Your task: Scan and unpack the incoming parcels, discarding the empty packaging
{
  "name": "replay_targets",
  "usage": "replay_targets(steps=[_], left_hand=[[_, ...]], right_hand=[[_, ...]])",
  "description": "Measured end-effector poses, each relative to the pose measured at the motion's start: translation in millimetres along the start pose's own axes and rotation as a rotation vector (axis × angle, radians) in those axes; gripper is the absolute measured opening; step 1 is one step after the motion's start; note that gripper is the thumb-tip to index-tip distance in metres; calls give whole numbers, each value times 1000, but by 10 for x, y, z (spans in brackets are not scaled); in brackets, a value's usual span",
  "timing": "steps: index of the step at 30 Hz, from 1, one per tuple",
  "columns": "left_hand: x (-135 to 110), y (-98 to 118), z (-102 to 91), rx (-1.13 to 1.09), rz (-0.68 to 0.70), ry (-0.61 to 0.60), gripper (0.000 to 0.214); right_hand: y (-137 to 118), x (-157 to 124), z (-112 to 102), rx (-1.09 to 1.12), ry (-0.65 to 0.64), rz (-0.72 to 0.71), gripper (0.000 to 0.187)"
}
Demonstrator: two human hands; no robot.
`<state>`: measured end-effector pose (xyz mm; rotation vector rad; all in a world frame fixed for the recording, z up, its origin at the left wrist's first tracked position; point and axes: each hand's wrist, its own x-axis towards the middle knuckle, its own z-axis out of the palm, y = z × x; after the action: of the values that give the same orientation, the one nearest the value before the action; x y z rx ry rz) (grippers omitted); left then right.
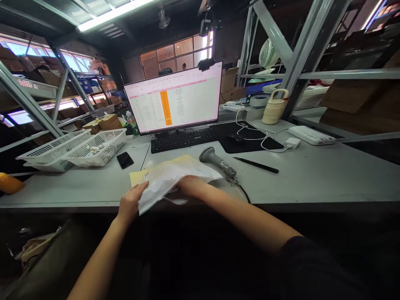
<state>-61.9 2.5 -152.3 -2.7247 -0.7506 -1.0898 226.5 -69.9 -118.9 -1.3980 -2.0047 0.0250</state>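
Note:
A white plastic bag [170,179] lies at the front edge of the grey table [312,175], over a yellow envelope [140,175]. My left hand [131,204] grips the bag's near left edge with closed fingers. My right hand [189,185] reaches under or into the bag from the right; its fingers are hidden by the plastic. A grey handheld barcode scanner [217,160] lies just right of the bag, its cable running off the table edge.
A monitor [175,100] showing a spreadsheet stands behind a black keyboard [184,139]. Two white baskets [78,150] and a black phone [125,160] sit at left. A black pen [256,165], mouse pad [246,139], charger [292,143] and beige kettle [275,107] are at right.

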Motion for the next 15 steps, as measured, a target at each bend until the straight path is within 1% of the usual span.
replay_targets(steps=[2,3,5,7,8,10,11,12,14,15], left_hand=[[-55,-102,-92,52,-40,-21,55],[-82,-137,-126,82,-69,-36,56],[-115,-168,-164,144,-131,-76,56],[-106,-153,-186,191,-179,-154,58],[-87,-132,-206,208,-190,-233,61],[-28,-61,-296,251,-208,-418,68],[10,-4,-369,278,-222,-479,70],[53,73,-457,296,-234,-500,71],[149,293,-635,244,-210,-434,68],[201,430,-700,175,-159,-391,66]], right_hand=[[98,-126,-107,-21,-84,37,47],[146,-186,-152,-30,-106,52,49],[226,-282,-215,-10,-98,64,55],[269,-341,-244,51,-100,36,62],[277,-358,-251,88,-102,22,65],[270,-376,-260,144,-102,9,66],[260,-380,-263,152,-102,11,65],[247,-384,-264,146,-107,16,64],[215,-393,-258,92,-131,30,64],[197,-399,-248,43,-148,42,64]])
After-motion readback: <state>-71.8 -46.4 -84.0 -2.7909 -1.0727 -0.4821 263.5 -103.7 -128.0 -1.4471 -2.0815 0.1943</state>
